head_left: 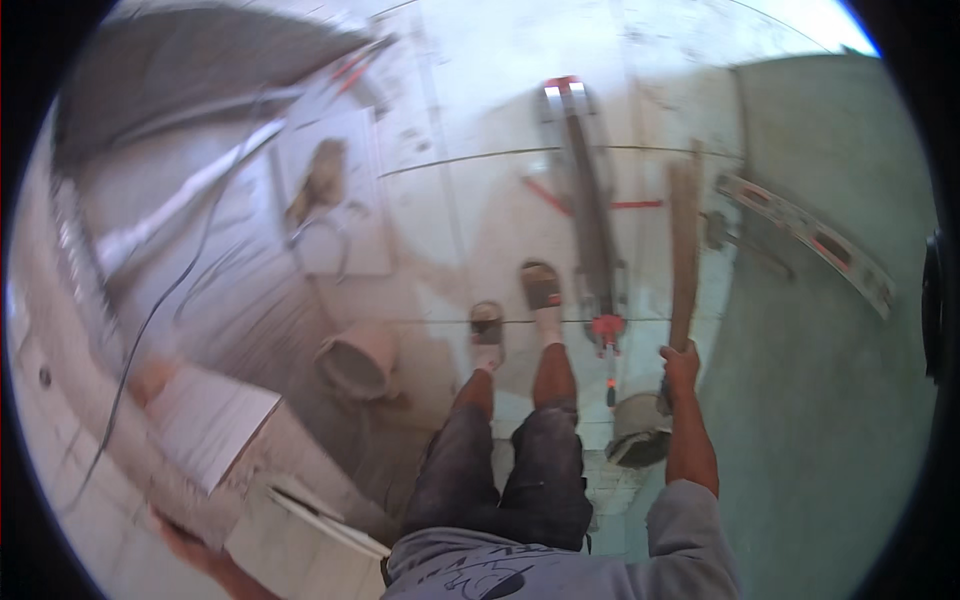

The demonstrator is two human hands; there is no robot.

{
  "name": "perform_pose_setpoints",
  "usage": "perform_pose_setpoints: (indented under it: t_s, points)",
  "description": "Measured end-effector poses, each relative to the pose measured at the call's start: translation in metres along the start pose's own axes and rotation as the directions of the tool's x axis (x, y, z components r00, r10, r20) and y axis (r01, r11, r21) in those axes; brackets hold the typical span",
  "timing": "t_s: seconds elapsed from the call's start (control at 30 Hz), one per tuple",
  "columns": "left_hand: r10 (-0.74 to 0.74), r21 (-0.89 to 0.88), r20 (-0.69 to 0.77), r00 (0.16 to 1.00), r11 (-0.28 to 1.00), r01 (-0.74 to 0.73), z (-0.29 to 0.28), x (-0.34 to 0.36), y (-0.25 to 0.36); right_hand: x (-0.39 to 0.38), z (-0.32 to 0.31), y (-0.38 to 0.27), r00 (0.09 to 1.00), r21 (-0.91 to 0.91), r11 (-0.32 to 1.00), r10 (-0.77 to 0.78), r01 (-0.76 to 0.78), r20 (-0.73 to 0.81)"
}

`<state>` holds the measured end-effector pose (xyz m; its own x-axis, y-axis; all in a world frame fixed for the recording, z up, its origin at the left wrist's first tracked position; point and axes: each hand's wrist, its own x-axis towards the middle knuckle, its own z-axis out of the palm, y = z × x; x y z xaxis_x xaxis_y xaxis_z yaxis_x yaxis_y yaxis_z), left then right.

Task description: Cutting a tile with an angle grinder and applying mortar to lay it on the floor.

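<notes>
My right hand [681,367] is closed around the near end of a long brown wooden strip [685,240], which points away from me across the floor. Just below that hand is a grey bucket [638,432], with a dark piece at its rim that I cannot make out. At the lower left my left hand [185,542] reaches out beside a light ledge, near a white tile [222,418]. Motion smears its fingers, and whether it touches the ledge cannot be told. A long manual tile cutter [590,205] with red ends lies between my feet and the wooden strip.
A spirit level [810,235] lies at the right by the greenish surface. On the left are a pinkish bucket [358,362], a large tile [335,195] with a brown lump on it, and a dark cable [165,300]. Thin white pieces [325,520] lie beside my leg.
</notes>
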<state>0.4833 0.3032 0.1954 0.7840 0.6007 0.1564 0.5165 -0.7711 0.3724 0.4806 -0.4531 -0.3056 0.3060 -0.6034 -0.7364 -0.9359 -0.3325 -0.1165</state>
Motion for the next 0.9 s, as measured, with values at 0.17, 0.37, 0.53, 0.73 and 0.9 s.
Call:
perform_pose_setpoints:
  t_s: [0.17, 0.37, 0.53, 0.73, 0.9]
  points:
    - [-0.357, -0.410, -0.016, 0.934, 0.854, 0.319, 0.045, -0.017, 0.099, -0.032, 0.040, -0.060, 0.994, 0.094, 0.994, -0.069, 0.061, 0.079]
    - [-0.361, -0.412, -0.106, 0.927, 0.864, 0.289, 0.041, -0.018, 0.100, -0.038, 0.053, -0.083, 0.994, 0.138, 0.987, -0.091, 0.081, 0.067]
    - [-0.301, -0.246, -0.179, 0.937, 0.936, 0.254, 0.049, -0.019, 0.089, -0.027, 0.072, -0.084, 0.988, 0.124, 0.980, -0.153, 0.153, -0.003]
    - [-0.109, 0.018, -0.019, 0.994, 0.994, 0.109, 0.034, -0.019, 0.074, -0.041, 0.080, -0.117, 0.963, -0.064, 0.964, -0.262, 0.259, -0.056]
    - [0.160, 0.477, 0.029, 0.987, 0.865, -0.154, 0.016, -0.018, 0.054, -0.043, 0.069, -0.124, 0.971, -0.060, 0.969, -0.239, 0.239, -0.008]
